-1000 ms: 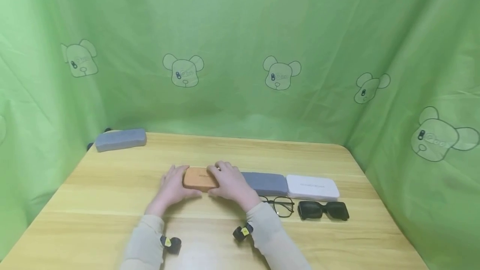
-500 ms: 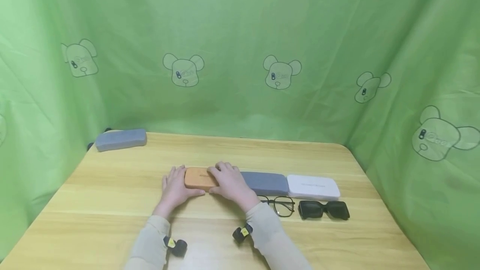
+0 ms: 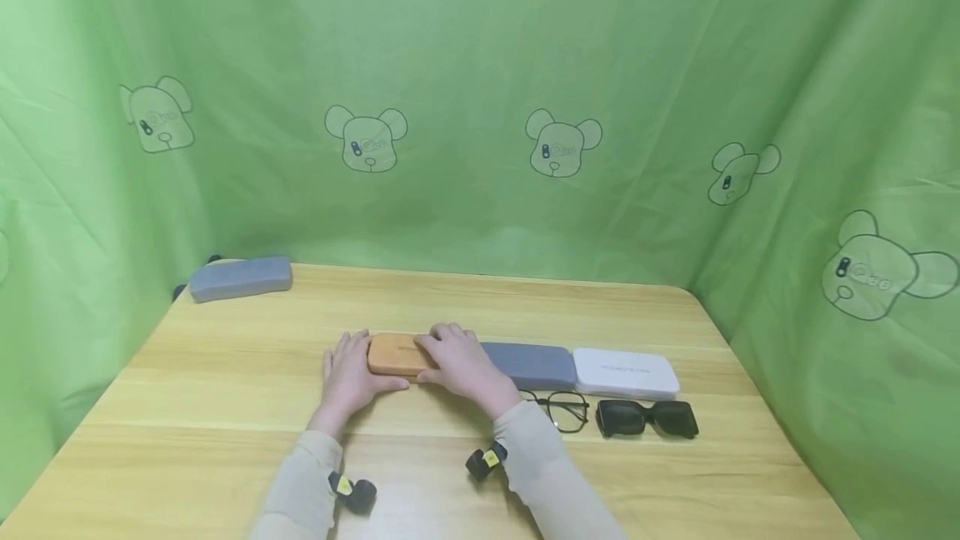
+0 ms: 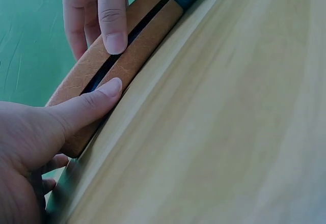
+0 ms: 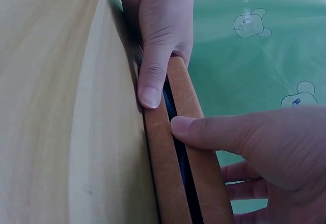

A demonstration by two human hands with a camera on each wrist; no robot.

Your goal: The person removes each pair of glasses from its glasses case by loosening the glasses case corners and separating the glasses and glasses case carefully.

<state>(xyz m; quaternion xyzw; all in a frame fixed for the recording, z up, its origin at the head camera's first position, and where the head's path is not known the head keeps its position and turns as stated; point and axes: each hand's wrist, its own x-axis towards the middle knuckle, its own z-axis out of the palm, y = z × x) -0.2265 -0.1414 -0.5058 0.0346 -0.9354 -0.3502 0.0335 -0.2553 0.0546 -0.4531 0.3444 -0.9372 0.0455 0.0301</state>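
An orange glasses case [image 3: 392, 352] lies on the wooden table between both hands. My left hand [image 3: 351, 375] grips its left end, with the thumb along the lower half of the front edge. From the right, my right hand [image 3: 465, 367] holds the case over its other part, fingers toward the back. In the right wrist view, the right thumb [image 5: 182, 126] presses the edge of the upper half [image 5: 206, 183]. A narrow dark gap runs between the two halves of the case, with blue lining showing in the right wrist view.
Right of the orange case are a grey-blue case [image 3: 534, 365] and a white case [image 3: 626, 373] in a row. Black-framed eyeglasses [image 3: 567, 412], partly behind the right sleeve, and dark sunglasses [image 3: 647, 418] lie in front. Another grey-blue case [image 3: 240, 278] sits at the back left corner.
My left hand has shifted slightly right, closer around the end of the orange case. The right hand and the other things stay nearly where they were.
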